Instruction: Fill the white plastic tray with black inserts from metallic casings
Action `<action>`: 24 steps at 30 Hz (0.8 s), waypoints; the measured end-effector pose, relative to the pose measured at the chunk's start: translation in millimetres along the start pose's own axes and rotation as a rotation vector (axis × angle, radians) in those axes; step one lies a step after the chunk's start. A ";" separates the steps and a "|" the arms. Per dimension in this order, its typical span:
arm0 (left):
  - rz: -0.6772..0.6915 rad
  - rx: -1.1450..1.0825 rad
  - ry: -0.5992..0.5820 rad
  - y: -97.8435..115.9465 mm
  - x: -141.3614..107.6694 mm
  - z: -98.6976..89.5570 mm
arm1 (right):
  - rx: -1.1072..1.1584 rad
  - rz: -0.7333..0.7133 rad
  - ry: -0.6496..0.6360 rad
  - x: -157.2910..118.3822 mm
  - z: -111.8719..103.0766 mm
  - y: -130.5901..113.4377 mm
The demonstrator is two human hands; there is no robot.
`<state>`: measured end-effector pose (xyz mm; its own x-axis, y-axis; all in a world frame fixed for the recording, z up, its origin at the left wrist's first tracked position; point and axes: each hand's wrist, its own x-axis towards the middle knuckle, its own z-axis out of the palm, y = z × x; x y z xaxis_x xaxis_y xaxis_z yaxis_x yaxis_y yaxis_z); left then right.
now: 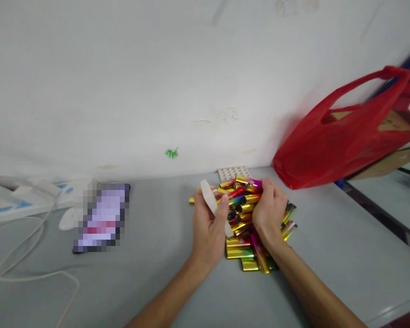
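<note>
Toward the right of centre, a loose heap of shiny tubes [241,253], gold with red, purple, blue and green tints, lies on the grey table. At the heap's left side, my left hand [208,228] is closed on a thin white flat piece [209,197], which stands tilted between thumb and fingers. My right hand [269,209] curls round the heap's right side, pressing on several tubes; its fingertips are partly hidden. Beyond the heap, against the wall, sits a white holder with rows of small holes [234,173].
A red plastic bag [328,141] with cardboard in it leans at the right, beside a dark metal frame [382,214]. At the left are a phone [104,218], blurred out, a white power strip [20,202] and a loose white cable [34,275]. The wall [140,91] closes off the back.
</note>
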<state>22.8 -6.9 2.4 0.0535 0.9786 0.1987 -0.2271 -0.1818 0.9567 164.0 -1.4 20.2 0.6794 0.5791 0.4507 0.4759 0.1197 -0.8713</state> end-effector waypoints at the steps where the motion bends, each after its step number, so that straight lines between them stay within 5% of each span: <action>1: -0.005 -0.003 0.003 -1.3 0.6 -0.9 | -0.002 0.004 0.006 0.4 0.2 0.8; 24: 0.007 0.100 0.004 8.1 11.9 -9.0 | -0.223 -0.123 -0.079 6.0 -5.6 4.5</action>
<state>12.8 4.1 10.6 0.0478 0.9776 0.2052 -0.1294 -0.1976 0.9717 173.5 -1.9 20.0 0.5671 0.6332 0.5268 0.6696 0.0180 -0.7425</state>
